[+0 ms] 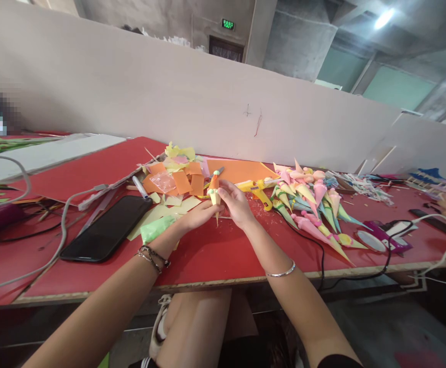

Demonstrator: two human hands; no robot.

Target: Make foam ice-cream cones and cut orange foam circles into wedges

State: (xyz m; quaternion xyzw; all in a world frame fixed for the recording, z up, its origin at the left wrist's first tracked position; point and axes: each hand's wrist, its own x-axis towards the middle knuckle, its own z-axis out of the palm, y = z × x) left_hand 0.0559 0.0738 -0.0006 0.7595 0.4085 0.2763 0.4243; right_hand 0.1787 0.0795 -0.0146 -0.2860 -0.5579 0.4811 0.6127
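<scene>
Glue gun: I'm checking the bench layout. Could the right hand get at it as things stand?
Probably yes. The glue gun lies just beyond the right hand with nothing between them, though that hand and the left hand both grip a paper cone.

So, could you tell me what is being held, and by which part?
The left hand and right hand pinch a small paper cone around its middle.

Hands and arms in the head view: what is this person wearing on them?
No gloves, no long sleeves: both forearms are bare. Above the left hand sit a few thin dark bracelets, seemingly cord or beads. Above the right hand is one slim silver bangle. Black fabric, perhaps a short sleeve, shows higher up that arm.
</scene>
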